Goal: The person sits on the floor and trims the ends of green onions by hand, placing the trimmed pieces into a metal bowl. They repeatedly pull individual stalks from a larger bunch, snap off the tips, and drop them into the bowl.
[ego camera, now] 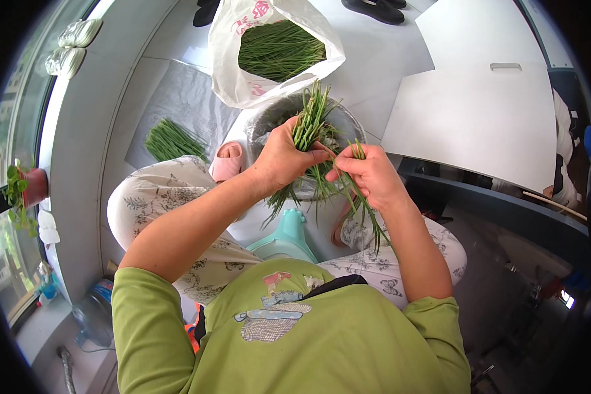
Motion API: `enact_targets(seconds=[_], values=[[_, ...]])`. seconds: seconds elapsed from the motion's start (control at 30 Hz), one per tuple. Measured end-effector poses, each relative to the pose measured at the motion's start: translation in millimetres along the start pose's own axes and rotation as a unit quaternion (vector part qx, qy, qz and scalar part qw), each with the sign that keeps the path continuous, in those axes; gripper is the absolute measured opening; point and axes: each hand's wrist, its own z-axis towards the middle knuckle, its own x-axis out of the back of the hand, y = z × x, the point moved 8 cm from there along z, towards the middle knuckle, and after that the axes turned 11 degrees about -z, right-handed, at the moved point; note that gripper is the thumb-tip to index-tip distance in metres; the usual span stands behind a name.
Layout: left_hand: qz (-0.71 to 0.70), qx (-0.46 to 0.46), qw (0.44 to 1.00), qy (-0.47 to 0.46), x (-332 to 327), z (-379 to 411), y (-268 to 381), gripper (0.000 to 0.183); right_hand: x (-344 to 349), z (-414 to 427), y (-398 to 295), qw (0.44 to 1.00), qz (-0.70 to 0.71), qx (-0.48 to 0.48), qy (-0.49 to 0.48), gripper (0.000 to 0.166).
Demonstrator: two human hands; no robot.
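My left hand (284, 160) grips a thick bunch of long, thin green stalks (311, 120), which look like Chinese chives or garlic scapes. Close to its right, my right hand (370, 175) pinches a smaller bunch of green stalks (369, 209) whose ends hang down. Both hands are over a round bin (357, 129) lined with clear plastic, with scraps inside. Beyond the bin stands a white plastic bag (224, 64), its mouth wide, full of the same stalks (280, 49). A neat pile of stalks (173, 140) lies on a grey sheet at the left.
The grey plastic sheet (189, 93) covers floor tiles left of the bin. A turquoise plastic stool (290, 231) shows between the knees. White cabinet doors (473, 118) stand at right, a potted plant (33, 187) and white shoes (79, 33) on the window ledge. Black shoes (377, 11) are at the top.
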Motion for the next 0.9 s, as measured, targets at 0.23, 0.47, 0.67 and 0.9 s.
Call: enact_targets(seconds=[0.23, 0.47, 0.67, 0.9], values=[[-0.019, 0.024, 0.999, 0.028, 3, 0, -7, 0.032, 1, 2, -3, 0.996, -0.025, 0.071, 0.055, 0.01], [-0.031, 0.015, 0.999, 0.018, 5, 3, -11, 0.029, -2, 1, -4, 0.997, -0.03, 0.036, 0.055, 0.011], [-0.018, -0.012, 1.0, 0.005, 2, 4, -6, 0.03, -2, 1, 4, 0.999, 0.039, -0.018, 0.009, 0.01], [0.015, -0.034, 0.999, -0.011, -1, 0, 5, 0.034, -8, -1, 1, 0.993, 0.112, -0.031, -0.004, 0.008]])
